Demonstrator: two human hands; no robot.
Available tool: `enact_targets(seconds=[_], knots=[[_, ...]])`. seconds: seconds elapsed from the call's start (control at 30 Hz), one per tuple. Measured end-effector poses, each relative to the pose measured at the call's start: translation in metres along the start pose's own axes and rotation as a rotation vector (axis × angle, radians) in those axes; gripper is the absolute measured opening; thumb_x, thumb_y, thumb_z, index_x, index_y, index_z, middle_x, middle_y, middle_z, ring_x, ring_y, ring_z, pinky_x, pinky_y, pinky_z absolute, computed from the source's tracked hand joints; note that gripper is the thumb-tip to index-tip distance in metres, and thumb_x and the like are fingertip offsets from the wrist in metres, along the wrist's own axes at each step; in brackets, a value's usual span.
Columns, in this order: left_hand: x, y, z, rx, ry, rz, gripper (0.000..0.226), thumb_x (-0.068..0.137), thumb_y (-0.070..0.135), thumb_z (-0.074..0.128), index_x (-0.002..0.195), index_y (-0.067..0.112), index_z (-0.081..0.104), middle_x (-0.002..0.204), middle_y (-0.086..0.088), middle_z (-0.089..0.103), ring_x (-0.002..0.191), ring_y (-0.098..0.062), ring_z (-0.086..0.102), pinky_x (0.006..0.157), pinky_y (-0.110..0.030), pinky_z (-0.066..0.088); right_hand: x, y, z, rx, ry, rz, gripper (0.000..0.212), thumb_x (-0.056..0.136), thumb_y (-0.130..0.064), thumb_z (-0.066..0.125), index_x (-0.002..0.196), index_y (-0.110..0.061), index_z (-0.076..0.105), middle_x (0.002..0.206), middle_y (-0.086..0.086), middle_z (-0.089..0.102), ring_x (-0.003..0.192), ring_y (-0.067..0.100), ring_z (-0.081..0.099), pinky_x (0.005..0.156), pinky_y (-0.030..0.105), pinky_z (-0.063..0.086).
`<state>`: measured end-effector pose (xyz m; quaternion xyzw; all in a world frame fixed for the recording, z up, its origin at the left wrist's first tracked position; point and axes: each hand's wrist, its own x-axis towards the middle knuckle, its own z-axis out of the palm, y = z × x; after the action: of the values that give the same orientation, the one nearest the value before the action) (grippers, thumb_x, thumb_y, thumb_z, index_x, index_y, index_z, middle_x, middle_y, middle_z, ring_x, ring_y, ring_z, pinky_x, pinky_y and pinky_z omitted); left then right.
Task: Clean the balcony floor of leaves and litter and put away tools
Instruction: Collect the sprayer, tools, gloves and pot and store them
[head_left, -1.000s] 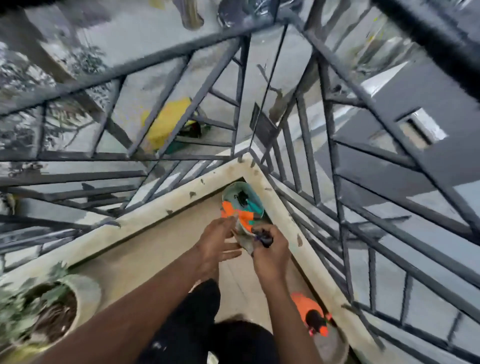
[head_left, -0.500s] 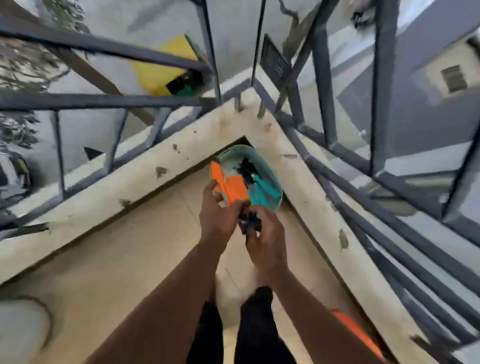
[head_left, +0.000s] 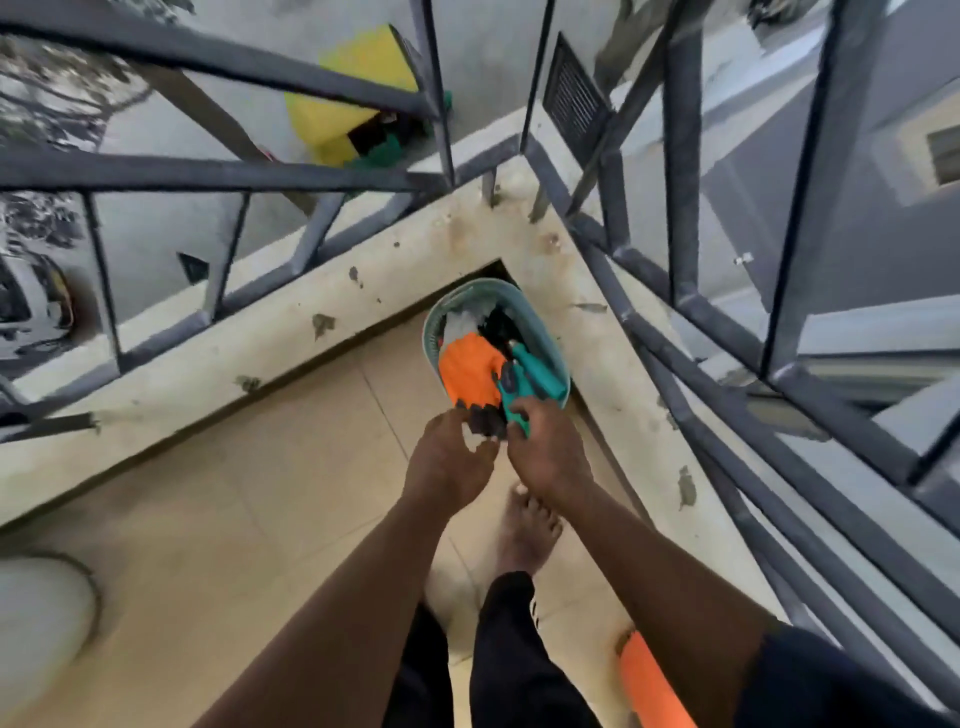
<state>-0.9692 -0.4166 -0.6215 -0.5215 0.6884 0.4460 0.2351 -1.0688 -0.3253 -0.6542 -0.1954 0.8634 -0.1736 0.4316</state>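
The fingers (head_left: 524, 413) of the right hand (head_left: 550, 457) are curled over the near end of a teal-handled tool (head_left: 532, 382). The fingers (head_left: 457, 422) of the left hand (head_left: 447, 460) are bent toward the dark fingertips of an orange glove (head_left: 467, 371); whether they pinch them cannot be told.

Half a second ago both hands were up against the basket (head_left: 451, 312), the left gripping the orange glove. Now they sit lower in the frame, and glove and tool lie mostly inside the basket, which stands in the centre of the picture, tucked into the corner of the balcony. I read this as the putting-away step nearly finished, with only the release left.

The basket is hemmed in by the concrete ledge (head_left: 291, 338) on its upper-left and right sides, with the railing (head_left: 680, 208) above it, so the only free way out for the hands is back toward the lower centre, over the tiled floor (head_left: 270, 493). A bare foot (head_left: 524, 525) stands just below the hands. A pale pot (head_left: 41, 613) sits at the lower left and an orange object (head_left: 654, 686) at the lower right, both well apart from the basket.
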Motion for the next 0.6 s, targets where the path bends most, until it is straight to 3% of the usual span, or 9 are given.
enact_targets(seconds=[0.2,0.37,0.6], knots=[[-0.097,0.024,-0.087,0.028,0.199,0.189,0.059,0.101,0.038,0.063,0.153,0.021,0.043,0.165,-0.004,0.034,0.149,-0.023,0.039,0.114,-0.037,0.038,-0.073,-0.062,-0.075,-0.036,0.035,-0.202,0.041,0.104,-0.025,0.053,0.145,-0.020,0.051,0.141,0.006,0.051,0.126,0.026,0.055,0.099,0.039,0.049],[-0.199,0.038,-0.174,0.044,0.425,0.314,0.057,0.100,0.043,0.061,0.151,0.022,0.045,0.163,-0.004,0.039,0.143,-0.029,0.046,0.109,-0.044,0.043,-0.155,-0.132,-0.139,-0.045,0.100,-0.405,0.045,0.102,-0.021,0.055,0.147,-0.024,0.047,0.142,0.000,0.046,0.128,0.025,0.052,0.097,0.037,0.048],[-0.351,0.008,-0.245,0.110,0.665,0.381,0.062,0.100,0.053,0.047,0.155,0.026,0.036,0.170,-0.002,0.025,0.153,-0.026,0.032,0.116,-0.051,0.039,-0.284,-0.212,-0.185,-0.176,0.151,-0.672,0.049,0.100,-0.021,0.055,0.147,-0.024,0.044,0.144,-0.002,0.043,0.131,0.022,0.048,0.104,0.040,0.048]])
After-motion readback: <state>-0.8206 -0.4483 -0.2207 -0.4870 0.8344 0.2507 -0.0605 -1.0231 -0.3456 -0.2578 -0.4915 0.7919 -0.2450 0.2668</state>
